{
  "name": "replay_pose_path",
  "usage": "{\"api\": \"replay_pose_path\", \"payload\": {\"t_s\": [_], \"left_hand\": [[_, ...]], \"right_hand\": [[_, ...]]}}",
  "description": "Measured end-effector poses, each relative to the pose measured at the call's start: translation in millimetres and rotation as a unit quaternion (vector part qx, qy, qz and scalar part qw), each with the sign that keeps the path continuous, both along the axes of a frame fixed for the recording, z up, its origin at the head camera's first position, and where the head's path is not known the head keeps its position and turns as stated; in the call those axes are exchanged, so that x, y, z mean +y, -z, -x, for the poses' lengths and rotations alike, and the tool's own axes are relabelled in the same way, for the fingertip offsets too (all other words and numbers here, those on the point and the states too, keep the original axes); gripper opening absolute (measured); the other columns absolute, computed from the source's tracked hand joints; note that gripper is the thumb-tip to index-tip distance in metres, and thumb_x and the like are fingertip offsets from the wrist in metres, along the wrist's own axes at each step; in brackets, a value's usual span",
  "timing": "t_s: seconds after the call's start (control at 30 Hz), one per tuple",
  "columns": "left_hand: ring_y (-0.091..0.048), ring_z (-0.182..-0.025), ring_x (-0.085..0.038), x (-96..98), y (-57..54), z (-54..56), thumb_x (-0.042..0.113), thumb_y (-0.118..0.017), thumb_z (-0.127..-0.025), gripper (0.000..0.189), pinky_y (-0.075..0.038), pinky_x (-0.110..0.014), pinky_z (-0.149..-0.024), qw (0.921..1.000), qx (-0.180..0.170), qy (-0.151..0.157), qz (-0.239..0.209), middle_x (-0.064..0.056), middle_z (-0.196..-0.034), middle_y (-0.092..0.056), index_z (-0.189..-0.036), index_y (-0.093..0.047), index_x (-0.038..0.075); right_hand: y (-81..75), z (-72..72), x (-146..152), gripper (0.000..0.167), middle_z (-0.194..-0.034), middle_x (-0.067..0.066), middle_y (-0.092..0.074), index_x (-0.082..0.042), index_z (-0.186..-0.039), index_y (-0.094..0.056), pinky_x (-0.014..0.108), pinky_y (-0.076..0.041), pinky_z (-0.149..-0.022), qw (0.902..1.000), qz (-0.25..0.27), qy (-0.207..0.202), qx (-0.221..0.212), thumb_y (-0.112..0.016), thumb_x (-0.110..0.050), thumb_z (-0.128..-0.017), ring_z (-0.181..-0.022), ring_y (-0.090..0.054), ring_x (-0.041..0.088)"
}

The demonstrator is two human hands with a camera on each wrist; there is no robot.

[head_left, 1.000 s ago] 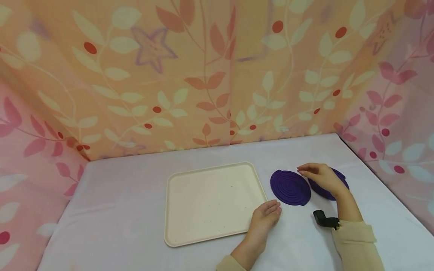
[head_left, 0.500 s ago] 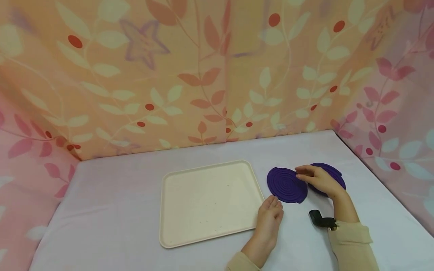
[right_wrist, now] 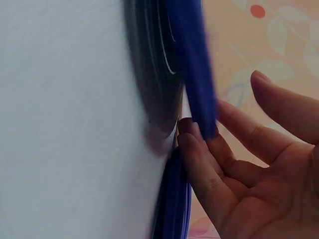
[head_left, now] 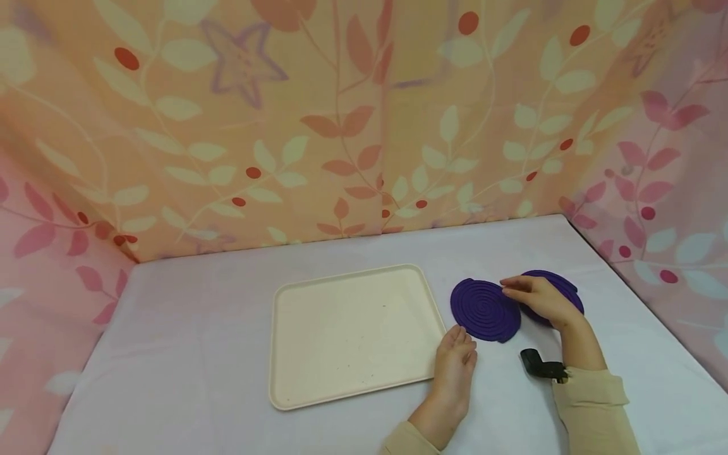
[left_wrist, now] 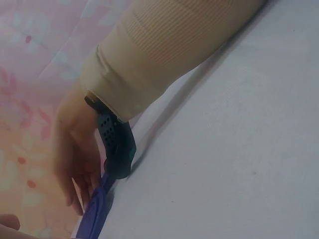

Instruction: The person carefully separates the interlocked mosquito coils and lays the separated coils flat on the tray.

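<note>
Two flat, round purple mats lie to the right of the tray in the head view. The left mat (head_left: 483,309) has spiral ridges and small tabs; the right mat (head_left: 560,291) is partly covered by my right hand (head_left: 543,300). My right fingertips meet the left mat's right edge. In the right wrist view this blurred purple edge (right_wrist: 194,69) stands raised off the cloth, and the thumb (right_wrist: 284,107) is apart from it. My left hand (head_left: 455,370) has straight fingers, their tips at the left mat's lower-left edge, beside the tray.
A cream rectangular tray (head_left: 352,335) with small dark specks lies left of the mats on the white-clothed table (head_left: 199,341). A black wrist mount (head_left: 543,366) juts from the right sleeve. Floral curtains (head_left: 318,126) stand behind and at both sides.
My left hand has moved slightly right, off the tray's corner toward the left mat's lower edge. The right hand stays at the gap between the mats. The head view shifts slightly.
</note>
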State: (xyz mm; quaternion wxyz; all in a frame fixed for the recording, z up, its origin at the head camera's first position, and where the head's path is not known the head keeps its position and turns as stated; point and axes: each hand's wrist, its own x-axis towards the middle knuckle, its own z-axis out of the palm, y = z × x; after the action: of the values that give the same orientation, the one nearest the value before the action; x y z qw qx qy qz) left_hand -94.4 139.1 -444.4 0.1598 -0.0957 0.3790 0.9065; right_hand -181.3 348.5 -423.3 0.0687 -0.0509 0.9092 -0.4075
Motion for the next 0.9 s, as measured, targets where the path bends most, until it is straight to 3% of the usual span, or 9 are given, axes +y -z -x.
{"api": "replay_pose_path", "payload": {"t_s": [0.17, 0.3, 0.4, 0.5, 0.6, 0.7, 0.9], "left_hand": [[-0.017, -0.136, -0.047, 1.0, -1.4, -2.1, -0.007, -0.043, -0.084, 0.061, -0.017, -0.053, -0.112, 1.0000, -0.003, -0.003, 0.003, -0.038, -0.145, -0.016, -0.138, -0.018, -0.020], [-0.017, -0.136, -0.047, 0.9, -1.4, -2.4, -0.007, -0.043, -0.084, 0.061, -0.019, -0.052, -0.112, 1.0000, 0.001, -0.002, 0.006, -0.038, -0.145, -0.016, -0.138, -0.018, -0.020], [-0.017, -0.136, -0.047, 0.8, -1.2, -2.2, -0.009, -0.044, -0.081, 0.063, -0.020, -0.051, -0.112, 0.9999, 0.004, -0.003, 0.012, -0.038, -0.145, -0.017, -0.138, -0.019, -0.019], [-0.020, -0.135, -0.047, 1.0, -0.2, -2.6, -0.012, -0.045, -0.080, 0.062, -0.022, -0.051, -0.111, 0.9993, 0.011, -0.002, 0.037, -0.037, -0.144, -0.022, -0.137, -0.022, -0.019], [-0.028, -0.133, -0.045, 2.1, 1.2, -3.5, -0.012, -0.049, -0.079, 0.061, -0.026, -0.051, -0.109, 0.9974, 0.021, -0.002, 0.069, -0.034, -0.141, -0.031, -0.136, -0.028, -0.017], [-0.037, -0.129, -0.042, 2.8, 3.2, -4.0, -0.013, -0.050, -0.078, 0.058, -0.033, -0.048, -0.106, 0.9965, 0.025, -0.008, 0.080, -0.029, -0.135, -0.042, -0.133, -0.034, -0.014], [-0.053, -0.116, -0.034, 3.5, 8.0, -4.1, -0.010, -0.053, -0.080, 0.052, -0.045, -0.036, -0.097, 0.9974, 0.039, -0.023, 0.056, -0.017, -0.119, -0.056, -0.130, -0.039, -0.012]], "right_hand": [[3.0, -0.3, 2.9, 0.042, -0.119, 0.031, -0.055, 0.017, -0.124, -0.049, 0.016, -0.048, -0.072, 0.9983, 0.054, 0.008, -0.019, -0.058, -0.011, -0.093, -0.089, -0.054, 0.000], [4.5, -0.7, 4.8, 0.048, -0.124, 0.027, -0.053, 0.017, -0.128, -0.044, 0.017, -0.049, -0.073, 0.9932, 0.105, 0.025, -0.043, -0.059, -0.012, -0.093, -0.090, -0.053, -0.004], [5.6, -1.0, 7.0, 0.048, -0.115, 0.012, -0.061, 0.018, -0.128, -0.043, 0.017, -0.050, -0.073, 0.9867, 0.149, 0.032, -0.055, -0.059, -0.011, -0.093, -0.089, -0.055, -0.004], [6.2, -1.1, 8.8, 0.035, -0.099, -0.003, -0.066, 0.012, -0.122, -0.052, 0.020, -0.053, -0.070, 0.9712, 0.225, 0.033, -0.071, -0.059, -0.005, -0.092, -0.084, -0.060, 0.001], [6.2, -1.5, 11.1, 0.021, -0.091, -0.005, -0.069, -0.002, -0.111, -0.062, 0.022, -0.055, -0.066, 0.9485, 0.305, 0.032, -0.080, -0.058, 0.001, -0.091, -0.080, -0.063, 0.006], [4.9, -2.3, 14.4, 0.025, -0.092, -0.002, -0.070, -0.012, -0.103, -0.068, 0.023, -0.056, -0.064, 0.9289, 0.362, 0.024, -0.076, -0.055, 0.006, -0.091, -0.081, -0.065, 0.008], [-2.6, -7.5, 22.8, 0.033, -0.096, 0.002, -0.069, -0.009, -0.105, -0.069, 0.023, -0.055, -0.065, 0.8982, 0.435, -0.016, -0.057, -0.046, 0.011, -0.093, -0.082, -0.065, 0.011]]}}
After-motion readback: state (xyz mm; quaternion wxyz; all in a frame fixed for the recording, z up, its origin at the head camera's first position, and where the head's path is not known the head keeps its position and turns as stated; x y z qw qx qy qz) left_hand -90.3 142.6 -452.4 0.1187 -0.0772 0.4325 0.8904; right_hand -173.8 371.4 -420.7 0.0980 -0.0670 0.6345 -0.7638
